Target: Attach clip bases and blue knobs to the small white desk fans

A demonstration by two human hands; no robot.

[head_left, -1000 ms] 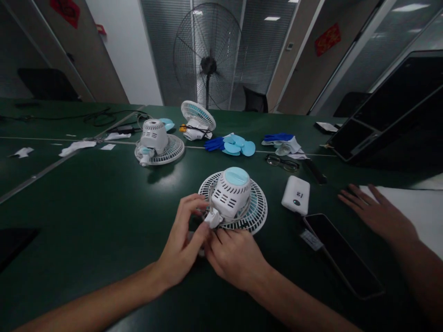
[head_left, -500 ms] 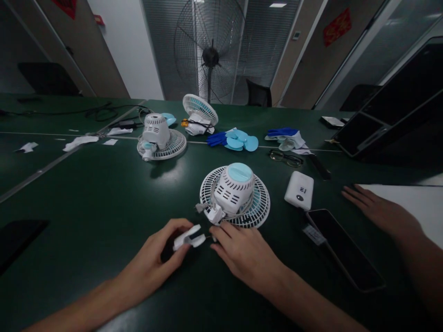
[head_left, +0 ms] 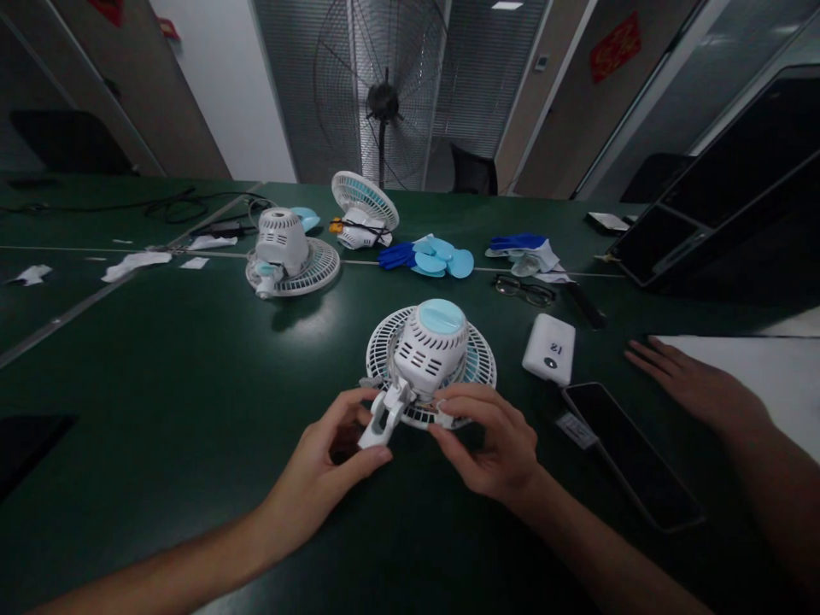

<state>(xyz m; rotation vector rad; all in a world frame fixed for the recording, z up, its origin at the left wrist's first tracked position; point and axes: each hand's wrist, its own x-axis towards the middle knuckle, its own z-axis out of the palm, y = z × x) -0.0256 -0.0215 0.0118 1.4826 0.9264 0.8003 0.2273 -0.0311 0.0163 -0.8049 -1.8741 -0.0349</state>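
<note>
A small white fan with a light blue cap (head_left: 430, 352) lies grille-down on the green table (head_left: 160, 384) in front of me. My left hand (head_left: 326, 470) pinches a white clip-shaped bracket piece (head_left: 377, 420) and holds it against the fan's mount. My right hand (head_left: 493, 440) curls its fingers round the near edge of the fan's grille and motor housing. Another person's hand (head_left: 695, 389) rests flat on the table at the right.
Behind stand a second white fan (head_left: 285, 252) and a tilted third one (head_left: 362, 209), loose blue fan blades (head_left: 442, 260), blue gloves (head_left: 522, 252), glasses (head_left: 524, 290), a white power bank (head_left: 549, 348), a dark phone (head_left: 631, 453), a laptop (head_left: 705, 213) and a large floor fan (head_left: 383, 94).
My left hand pulled back with the white bracket piece, then brought it up to the fan's mount. My right hand moved from the table onto the fan's near edge.
</note>
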